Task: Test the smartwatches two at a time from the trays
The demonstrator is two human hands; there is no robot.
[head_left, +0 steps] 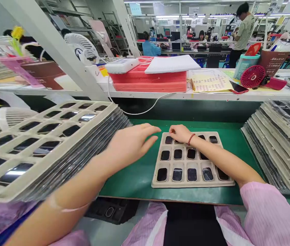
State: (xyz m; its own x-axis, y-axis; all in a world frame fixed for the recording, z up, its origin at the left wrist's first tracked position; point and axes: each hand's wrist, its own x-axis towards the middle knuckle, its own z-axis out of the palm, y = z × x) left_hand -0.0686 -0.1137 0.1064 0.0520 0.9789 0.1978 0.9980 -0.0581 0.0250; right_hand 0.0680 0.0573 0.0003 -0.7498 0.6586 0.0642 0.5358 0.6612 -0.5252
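While the right hand (180, 133) bends its fingers over the far left corner of the tray (170, 186), whether they pinch anything I cannot tell. A beaded bracelet (191, 139) circles that wrist, and the forearm crosses the tray's right side. The left hand (130, 141) hangs just beside the tray's left edge, thumb and fingers apart with nothing between them. Dark screens (192, 174) lie in rows in the tray's pockets, the tray flat on the green table (132, 184). To the left rises a stack (91, 147) of filled trays, partly behind the left arm; a second stack (273, 150) stands at the right, well apart from the tray. Beyond, a white shelf (206, 96) bears a red pile (150, 83) topped by a notebook (171, 65), with a phone (239, 88) and a red fan (252, 76) farther right
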